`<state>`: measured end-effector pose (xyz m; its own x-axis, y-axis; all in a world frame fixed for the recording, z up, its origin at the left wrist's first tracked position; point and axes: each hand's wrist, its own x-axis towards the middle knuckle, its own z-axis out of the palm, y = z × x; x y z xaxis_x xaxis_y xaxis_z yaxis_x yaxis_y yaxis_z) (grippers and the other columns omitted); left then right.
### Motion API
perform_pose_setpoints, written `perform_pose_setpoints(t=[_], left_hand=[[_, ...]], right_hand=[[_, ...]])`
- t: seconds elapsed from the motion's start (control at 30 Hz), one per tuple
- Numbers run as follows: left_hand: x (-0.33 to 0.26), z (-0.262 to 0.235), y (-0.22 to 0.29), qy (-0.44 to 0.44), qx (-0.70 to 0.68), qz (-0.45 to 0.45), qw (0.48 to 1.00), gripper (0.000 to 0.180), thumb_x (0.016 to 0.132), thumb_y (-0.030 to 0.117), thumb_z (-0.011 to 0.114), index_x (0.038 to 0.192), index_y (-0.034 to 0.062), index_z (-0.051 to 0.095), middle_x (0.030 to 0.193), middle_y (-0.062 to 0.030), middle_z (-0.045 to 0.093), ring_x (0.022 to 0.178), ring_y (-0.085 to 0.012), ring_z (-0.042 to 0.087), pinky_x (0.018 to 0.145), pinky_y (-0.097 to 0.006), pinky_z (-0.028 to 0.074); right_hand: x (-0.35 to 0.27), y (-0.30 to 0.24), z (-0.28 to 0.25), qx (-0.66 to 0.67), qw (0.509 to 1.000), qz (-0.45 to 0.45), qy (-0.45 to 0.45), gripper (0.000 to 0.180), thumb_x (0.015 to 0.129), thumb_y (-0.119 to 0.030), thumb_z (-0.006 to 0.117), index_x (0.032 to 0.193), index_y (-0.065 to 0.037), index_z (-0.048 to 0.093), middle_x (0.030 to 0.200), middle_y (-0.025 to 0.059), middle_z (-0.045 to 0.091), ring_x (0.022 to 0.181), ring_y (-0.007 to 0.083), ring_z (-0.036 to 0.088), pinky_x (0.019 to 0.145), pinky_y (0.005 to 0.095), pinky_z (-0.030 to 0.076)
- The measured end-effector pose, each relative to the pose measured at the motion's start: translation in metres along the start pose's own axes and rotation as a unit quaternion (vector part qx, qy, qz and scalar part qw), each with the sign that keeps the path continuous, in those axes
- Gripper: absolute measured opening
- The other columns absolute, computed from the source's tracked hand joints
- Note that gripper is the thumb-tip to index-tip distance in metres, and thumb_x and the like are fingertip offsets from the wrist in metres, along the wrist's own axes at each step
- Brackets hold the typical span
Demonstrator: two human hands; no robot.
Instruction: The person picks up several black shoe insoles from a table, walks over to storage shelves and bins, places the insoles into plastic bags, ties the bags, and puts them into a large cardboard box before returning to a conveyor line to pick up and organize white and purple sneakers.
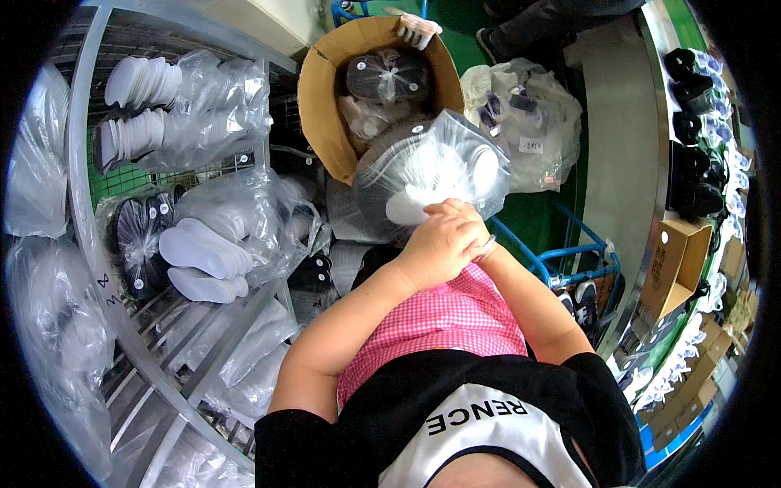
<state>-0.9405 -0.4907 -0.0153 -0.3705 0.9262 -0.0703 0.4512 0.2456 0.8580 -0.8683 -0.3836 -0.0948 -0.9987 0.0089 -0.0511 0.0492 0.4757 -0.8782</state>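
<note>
My left hand (438, 250) and my right hand (462, 218) meet in front of my body, fingers closed together. They are at the near edge of a clear plastic bag (451, 146), whose film runs in creases towards my fingers. White insoles (407, 208) and dark ones show through the film. The fingertips are partly hidden, so the exact grip of each hand is hard to see. Just beyond the bag stands an open cardboard box (321, 102) holding another knotted bag of black insoles (386, 77).
On my left, a metal rack (85, 211) carries bagged insoles (207, 248). A white sack (537, 134) sits right of the box, and a blue-framed cart (573, 272) stands nearer. Shoes (691, 159) line a bench at right. A person's leg (553, 28) shows at the far side.
</note>
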Motion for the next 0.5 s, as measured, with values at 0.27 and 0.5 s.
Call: perform_pose_setpoints(t=[0.27, 0.5], left_hand=[[-0.004, 0.017, -0.073, 0.011, 0.023, -0.096, 0.995, 0.027, 0.066, 0.021, 0.064, 0.088, 0.0048, 0.060, 0.087, -0.0110, 0.056, 0.085, -0.0268, 0.053, 0.074, -0.034, 0.043], [0.010, 0.038, -0.087, 0.059, -0.317, -0.414, 0.851, 0.022, 0.074, 0.020, 0.060, 0.072, -0.0016, 0.060, 0.062, -0.0033, 0.059, 0.055, -0.0079, 0.050, 0.051, -0.024, 0.040]], right_hand=[[-0.015, 0.012, -0.003, 0.164, 0.973, 0.158, 0.026, 0.012, 0.083, -0.021, 0.047, 0.084, -0.010, 0.050, 0.079, 0.0006, 0.059, 0.070, 0.0116, 0.054, 0.073, 0.0320, 0.035], [-0.003, 0.012, -0.012, 0.345, 0.880, 0.311, 0.095, 0.019, 0.078, -0.006, 0.051, 0.096, -0.003, 0.044, 0.076, 0.0100, 0.057, 0.065, 0.0165, 0.054, 0.059, 0.0267, 0.045]])
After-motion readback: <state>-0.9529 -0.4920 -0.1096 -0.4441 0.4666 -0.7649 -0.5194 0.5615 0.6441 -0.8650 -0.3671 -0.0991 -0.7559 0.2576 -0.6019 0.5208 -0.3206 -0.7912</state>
